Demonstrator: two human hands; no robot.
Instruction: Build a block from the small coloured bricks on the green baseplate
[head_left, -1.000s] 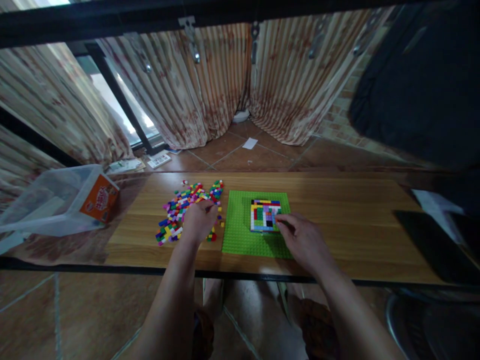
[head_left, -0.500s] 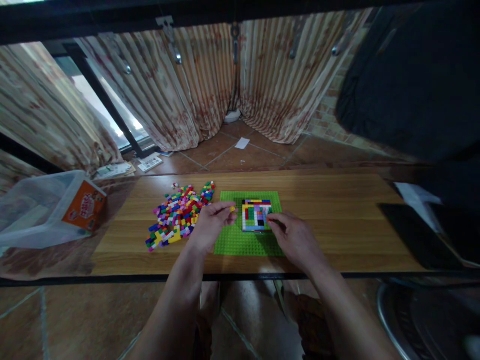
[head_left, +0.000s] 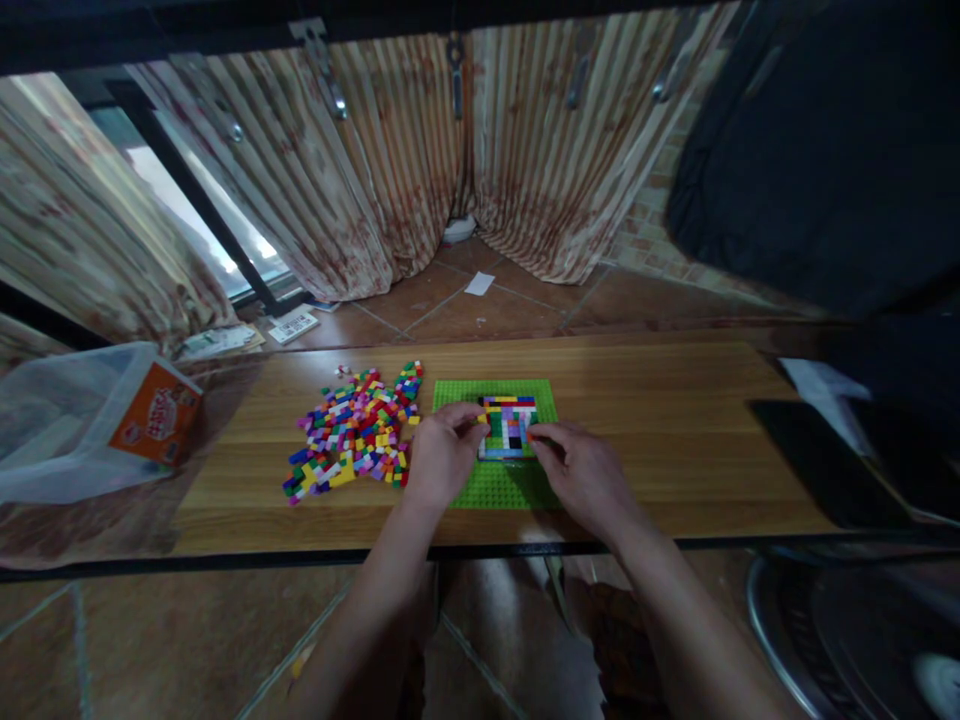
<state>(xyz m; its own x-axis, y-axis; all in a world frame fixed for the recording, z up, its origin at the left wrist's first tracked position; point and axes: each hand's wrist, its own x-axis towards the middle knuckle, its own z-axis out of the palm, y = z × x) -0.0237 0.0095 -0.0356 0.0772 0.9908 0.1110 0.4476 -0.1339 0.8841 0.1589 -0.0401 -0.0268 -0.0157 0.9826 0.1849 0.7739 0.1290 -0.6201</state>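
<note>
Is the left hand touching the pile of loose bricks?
Apart. The head view shows bare wooden table between the left hand and the pile of loose bricks.

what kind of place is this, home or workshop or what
Most likely a room in a home, used for play or hobby work. Curtains hang to a tiled floor by a window, and a low wooden table holds loose toy bricks and a green baseplate.
</note>
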